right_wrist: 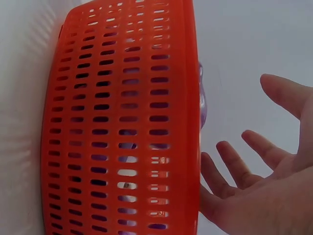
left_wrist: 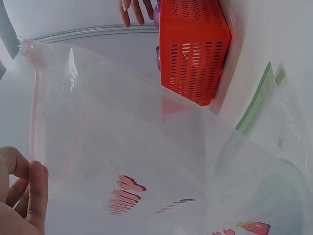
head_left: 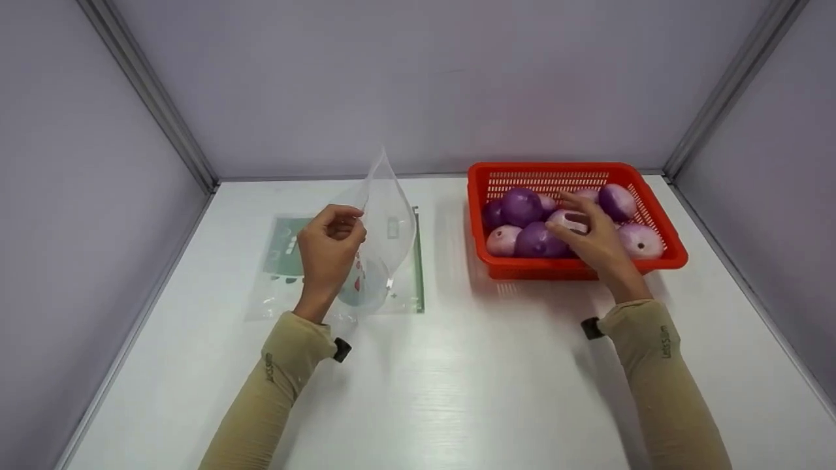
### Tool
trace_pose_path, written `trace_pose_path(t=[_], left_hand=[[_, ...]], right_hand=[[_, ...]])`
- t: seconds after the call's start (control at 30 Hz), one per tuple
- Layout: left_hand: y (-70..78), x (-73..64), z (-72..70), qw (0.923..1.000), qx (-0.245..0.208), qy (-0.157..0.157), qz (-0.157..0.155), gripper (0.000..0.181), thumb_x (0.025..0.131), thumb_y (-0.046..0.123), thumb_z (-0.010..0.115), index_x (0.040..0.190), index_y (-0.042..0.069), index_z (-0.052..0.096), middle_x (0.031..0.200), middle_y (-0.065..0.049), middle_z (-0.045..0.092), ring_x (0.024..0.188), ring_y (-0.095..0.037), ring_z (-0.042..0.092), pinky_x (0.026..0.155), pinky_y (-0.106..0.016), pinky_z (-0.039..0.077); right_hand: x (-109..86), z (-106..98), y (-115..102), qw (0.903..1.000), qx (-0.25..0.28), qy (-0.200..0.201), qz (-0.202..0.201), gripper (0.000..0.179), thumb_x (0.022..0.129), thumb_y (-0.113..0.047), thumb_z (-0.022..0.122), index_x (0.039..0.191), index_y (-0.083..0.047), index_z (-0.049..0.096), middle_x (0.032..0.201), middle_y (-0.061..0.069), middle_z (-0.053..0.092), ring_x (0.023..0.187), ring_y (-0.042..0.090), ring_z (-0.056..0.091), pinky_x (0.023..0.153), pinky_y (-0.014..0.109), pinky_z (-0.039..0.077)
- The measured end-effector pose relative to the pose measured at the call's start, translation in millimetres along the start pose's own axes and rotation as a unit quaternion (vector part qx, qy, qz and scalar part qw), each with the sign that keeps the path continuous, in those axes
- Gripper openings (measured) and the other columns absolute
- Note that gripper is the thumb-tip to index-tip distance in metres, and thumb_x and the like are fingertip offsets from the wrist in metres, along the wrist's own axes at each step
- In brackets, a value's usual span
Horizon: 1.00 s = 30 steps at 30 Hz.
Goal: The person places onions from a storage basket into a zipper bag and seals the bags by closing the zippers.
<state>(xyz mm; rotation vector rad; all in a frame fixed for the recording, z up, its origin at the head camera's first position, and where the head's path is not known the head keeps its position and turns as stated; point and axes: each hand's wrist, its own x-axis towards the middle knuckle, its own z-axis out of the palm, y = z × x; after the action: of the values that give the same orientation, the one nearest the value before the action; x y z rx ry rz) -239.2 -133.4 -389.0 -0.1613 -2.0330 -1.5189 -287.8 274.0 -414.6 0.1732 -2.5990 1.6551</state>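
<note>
My left hand [head_left: 328, 251] pinches the rim of a clear plastic zip bag [head_left: 395, 202] between thumb and fingertips. The bag stands up with its mouth spread, and red printing [left_wrist: 127, 191] shows on its side in the left wrist view. Over the red plastic basket [head_left: 537, 269] is my right hand [head_left: 599, 243], thumb and fingers apart around a pale onion [head_left: 567, 222]. Purple and white onions, such as this dark one [head_left: 539, 241], fill the basket. In the right wrist view the basket wall hides most of them, and the fingers are spread above its rim.
Beneath the held bag lies a flat clear bag with a green print [head_left: 284, 245] and a green zip strip [head_left: 419, 261] on the white table [head_left: 424, 391]. Grey panels [head_left: 431, 85] enclose the back and sides. The basket stands near the back panel at the right.
</note>
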Motion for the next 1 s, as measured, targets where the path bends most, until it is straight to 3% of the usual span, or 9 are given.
trace_pose_path(t=[0.2, 0.47, 0.73, 1.0], left_hand=[[-0.1, -0.8, 1.3, 1.0, 0.004, 0.0, -0.002, 0.014, 0.089, -0.005, 0.067, 0.1, -0.004, 0.075, 0.086, -0.017, 0.071, 0.073, -0.02, 0.069, 0.07, -0.012, 0.054], [-1.2, -0.9, 1.2, 1.0, 0.003, -0.002, 0.0, 0.014, 0.089, -0.005, 0.067, 0.1, -0.003, 0.075, 0.086, -0.016, 0.071, 0.073, -0.019, 0.068, 0.07, -0.013, 0.054], [-1.3, 0.0, 0.8, 0.9999, -0.007, -0.008, 0.001, 0.014, 0.089, -0.006, 0.066, 0.098, 0.0, 0.075, 0.085, -0.015, 0.07, 0.071, -0.015, 0.068, 0.069, -0.013, 0.054], [-0.7, -0.6, 0.6, 0.9999, -0.005, -0.009, 0.004, 0.013, 0.09, -0.005, 0.065, 0.097, 0.0, 0.075, 0.084, -0.015, 0.07, 0.071, -0.018, 0.068, 0.069, -0.014, 0.055]], right_hand=[[0.0, 0.1, 3.9, 0.9979, -0.042, -0.04, 0.03, 0.082, 0.095, -0.04, 0.074, 0.162, -0.016, 0.034, 0.159, 0.022, 0.039, 0.146, 0.043, 0.039, 0.122, 0.062, 0.03], [4.0, 5.4, 6.5, 0.9946, -0.068, -0.061, 0.047, 0.072, 0.097, -0.028, 0.073, 0.159, -0.011, 0.039, 0.158, 0.021, 0.041, 0.146, 0.046, 0.041, 0.119, 0.06, 0.037], [7.1, 7.9, 7.1, 0.9892, -0.123, -0.069, 0.039, 0.067, 0.096, -0.035, 0.074, 0.152, -0.009, 0.048, 0.157, 0.017, 0.046, 0.143, 0.044, 0.045, 0.121, 0.059, 0.034], [6.3, 7.4, 6.1, 0.9835, -0.154, -0.087, 0.036, 0.067, 0.093, -0.042, 0.077, 0.15, -0.016, 0.052, 0.158, 0.013, 0.044, 0.141, 0.041, 0.043, 0.123, 0.063, 0.027]])
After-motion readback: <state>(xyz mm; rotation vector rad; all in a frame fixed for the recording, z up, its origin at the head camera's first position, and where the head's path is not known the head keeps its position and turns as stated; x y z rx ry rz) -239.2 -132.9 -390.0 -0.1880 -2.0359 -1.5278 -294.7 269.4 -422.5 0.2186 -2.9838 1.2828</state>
